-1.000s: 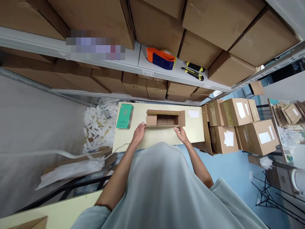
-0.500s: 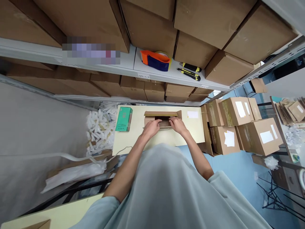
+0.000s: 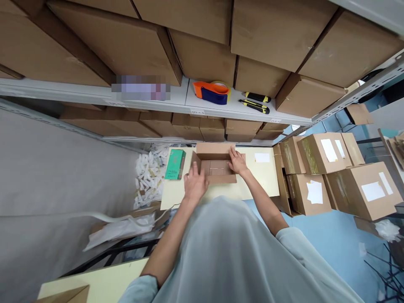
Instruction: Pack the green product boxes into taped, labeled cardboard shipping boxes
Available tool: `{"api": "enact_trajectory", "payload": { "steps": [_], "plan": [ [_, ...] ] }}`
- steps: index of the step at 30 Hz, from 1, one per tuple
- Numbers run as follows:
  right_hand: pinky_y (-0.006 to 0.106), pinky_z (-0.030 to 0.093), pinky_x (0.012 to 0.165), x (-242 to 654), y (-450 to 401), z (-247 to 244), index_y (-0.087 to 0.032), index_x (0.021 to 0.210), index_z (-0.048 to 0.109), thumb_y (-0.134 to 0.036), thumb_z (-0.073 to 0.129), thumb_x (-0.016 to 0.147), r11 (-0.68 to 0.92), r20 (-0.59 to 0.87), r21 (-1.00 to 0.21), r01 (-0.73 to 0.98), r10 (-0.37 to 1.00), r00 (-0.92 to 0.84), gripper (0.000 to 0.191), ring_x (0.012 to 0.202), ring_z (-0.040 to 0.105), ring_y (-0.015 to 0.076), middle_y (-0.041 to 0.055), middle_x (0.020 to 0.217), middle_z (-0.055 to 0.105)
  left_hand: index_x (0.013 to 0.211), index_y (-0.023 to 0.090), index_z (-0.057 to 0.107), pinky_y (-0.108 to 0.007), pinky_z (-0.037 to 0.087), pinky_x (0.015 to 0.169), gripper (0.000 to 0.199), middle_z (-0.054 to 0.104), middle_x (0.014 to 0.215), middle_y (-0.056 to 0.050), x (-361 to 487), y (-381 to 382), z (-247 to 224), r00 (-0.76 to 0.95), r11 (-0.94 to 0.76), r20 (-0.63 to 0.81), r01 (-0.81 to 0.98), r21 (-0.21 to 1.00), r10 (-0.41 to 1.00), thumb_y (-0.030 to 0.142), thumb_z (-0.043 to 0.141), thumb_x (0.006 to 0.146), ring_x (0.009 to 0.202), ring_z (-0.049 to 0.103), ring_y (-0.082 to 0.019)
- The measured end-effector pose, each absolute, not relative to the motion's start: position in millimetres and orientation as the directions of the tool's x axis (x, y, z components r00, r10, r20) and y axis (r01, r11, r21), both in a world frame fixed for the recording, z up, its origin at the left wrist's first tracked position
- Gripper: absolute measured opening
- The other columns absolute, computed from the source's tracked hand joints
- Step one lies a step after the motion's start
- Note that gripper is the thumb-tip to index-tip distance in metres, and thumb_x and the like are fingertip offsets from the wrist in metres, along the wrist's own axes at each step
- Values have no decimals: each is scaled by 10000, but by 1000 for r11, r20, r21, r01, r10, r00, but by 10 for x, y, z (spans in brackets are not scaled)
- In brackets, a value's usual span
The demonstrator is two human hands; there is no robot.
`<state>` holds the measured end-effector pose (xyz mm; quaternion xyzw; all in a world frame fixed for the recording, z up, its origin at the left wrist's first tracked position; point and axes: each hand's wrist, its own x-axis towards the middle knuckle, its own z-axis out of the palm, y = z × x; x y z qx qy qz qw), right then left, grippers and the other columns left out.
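A small open cardboard box (image 3: 215, 149) stands on the pale yellow table (image 3: 252, 185), its flaps folded outward and its bare bottom in sight. At the box's near left corner is my left hand (image 3: 195, 183), open with fingers apart and slightly blurred. My right hand (image 3: 237, 162) lies against the right side of the box with its fingers stretched toward the far flap, holding nothing. A green box (image 3: 175, 164) sits on the table to the left. To the right lies a white paper label (image 3: 261, 157).
Above the table a shelf holds large cartons (image 3: 265, 33), an orange and blue tape dispenser (image 3: 212, 92) and yellow-black utility knives (image 3: 256, 102). Taped cartons (image 3: 306, 193) are stacked at the right. White paper scraps (image 3: 150, 174) heap at the left.
The box's flaps have been spread wider, so its bottom now shows. My left hand has drawn back toward me from the opening; my right hand has moved to the right side.
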<state>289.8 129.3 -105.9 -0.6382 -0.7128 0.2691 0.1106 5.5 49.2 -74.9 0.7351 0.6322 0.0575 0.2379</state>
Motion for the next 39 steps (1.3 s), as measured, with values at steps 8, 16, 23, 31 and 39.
{"api": "enact_trajectory", "payload": {
  "steps": [8, 16, 23, 31, 39],
  "plan": [
    [638, 327, 1407, 2743, 1110, -1122, -147, 1861, 372, -269, 595, 1090, 21, -186, -427, 904, 976, -110, 813, 1775, 362, 413, 191, 1955, 278, 1716, 125, 447, -512, 527, 1275, 1051, 632, 1671, -301, -309, 772, -1092, 176, 57, -336, 812, 581, 925, 520, 894, 851, 1543, 647, -461],
    [615, 378, 1419, 2726, 1026, -891, -164, 1848, 410, -373, 646, 1056, 29, -140, -396, 918, 986, -92, 852, 1824, 288, 394, 188, 1948, 311, 1698, 86, 479, -530, 529, 1279, 974, 567, 1702, -343, -323, 752, -1202, 113, 124, -331, 777, 617, 937, 540, 832, 912, 1557, 628, -486],
    [758, 405, 1376, 2771, 250, -1002, -214, 1751, 564, -546, 684, 1042, -175, 53, -328, 928, 978, 203, 792, 1814, 259, 524, 232, 1928, 326, 1693, 90, 505, -598, 553, 1246, 845, 557, 1716, -370, -377, 788, -1260, -108, 215, -203, 741, 636, 973, 404, 763, 952, 1567, 610, -532],
    [603, 643, 1146, 2684, -6, -1150, -208, 1762, 523, -480, 563, 1079, -296, 78, -376, 878, 934, 348, 736, 1387, 766, 463, 277, 1557, 688, 1753, 55, 427, -476, 576, 1227, 797, 568, 1722, -332, -415, 664, -1195, -67, 226, -276, 767, 600, 959, 196, 666, 1006, 1480, 705, -425],
    [390, 663, 979, 2764, 89, -899, -178, 1827, 407, -375, 598, 1062, -364, -169, -245, 898, 928, 331, 813, 1269, 831, 344, 240, 1619, 651, 1742, 103, 433, -404, 582, 1187, 788, 611, 1692, -308, -302, 188, -1028, -166, 385, -393, 717, 581, 904, 207, 747, 1026, 1478, 726, -382]
  ]
}}
